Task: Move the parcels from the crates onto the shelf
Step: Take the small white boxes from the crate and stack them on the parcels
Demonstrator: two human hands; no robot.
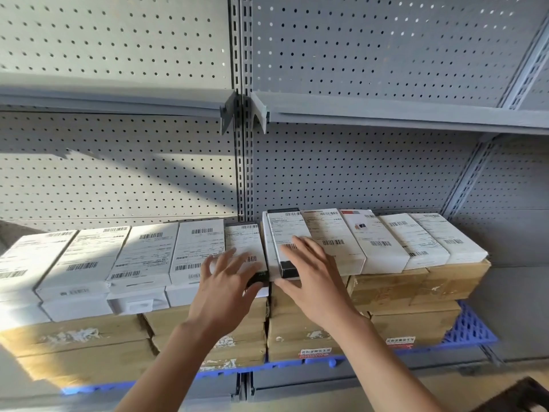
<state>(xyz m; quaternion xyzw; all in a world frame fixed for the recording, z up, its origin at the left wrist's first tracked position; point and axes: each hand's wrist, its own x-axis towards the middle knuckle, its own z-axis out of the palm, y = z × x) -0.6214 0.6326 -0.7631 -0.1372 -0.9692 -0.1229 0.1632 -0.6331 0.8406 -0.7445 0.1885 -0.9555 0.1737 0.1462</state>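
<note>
Left hand: the left hand had its fingers spread wide, resting flat on the near end of a black-ended box; it gripped nothing.
Right hand: the right hand was likewise spread and flat, lying over a second box just right of the left hand, thumb along its near edge.
Parcels: a row of white labelled boxes ran out to either side of both hands, lying flat on top of stacked brown cartons, which sat on a blue pallet on the shelf. No crate could be clearly made out; a dark corner showed low to the right of the right arm.
Step, as judged: the two boxes under the palms seemed to be getting pushed in and squared with the row.
Risk, overhang: the near ends under the left hand stuck out past the carton edge; a downward press there could tip a box off towards the person.
Risk, shove: an uneven push could skew a box against its neighbour and ripple the row sideways.
Risk, far end: the last box, well to the right of the right hand, sat at the carton corner and could be nudged off.
</note>
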